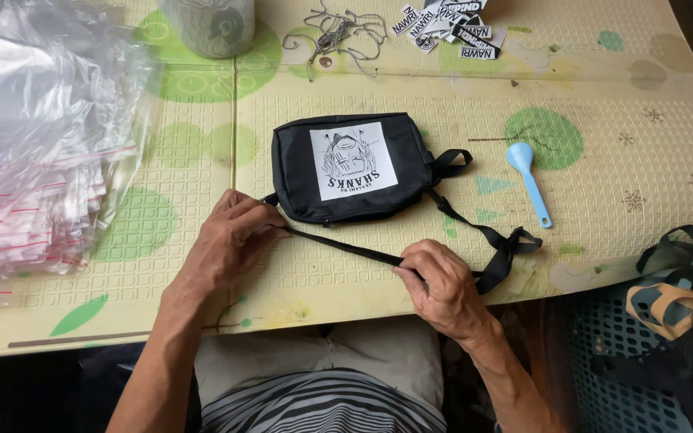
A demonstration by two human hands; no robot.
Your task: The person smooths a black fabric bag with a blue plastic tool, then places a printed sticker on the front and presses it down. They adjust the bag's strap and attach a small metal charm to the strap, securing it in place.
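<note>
Left hand (230, 232) pinched shut on the black strap (346, 247), right beside the lower left corner of the small black bag (350, 164). Right hand (439, 281) clamped on the same strap further along, near the table's front edge. Hands apart, strap pulled into a straight line between them. Past the right hand, a loose folded loop of strap (lying flat, with a twist in it) running back up to the bag's right side.

Bag flat on the yellow mat with green spots (603, 200), in the middle, white picture patch facing up.

To do this step well, probably best: keep the strap flat, not twisted; hold it tight but not so hard that the bag slides; keep both pinches firm so nothing slips.

A little way to the right of the bag, a light blue spoon (529, 183). At the far edge, a heap of thin metal chains (334, 36) and a pile of black and white labels (447, 28). Also a round cup (208, 24), partly cut off at the top. Far left, a big stack of clear plastic bags with red lines (34, 160). Lower right, a blue basket (603, 361) off the table, with dark straps on top
</note>
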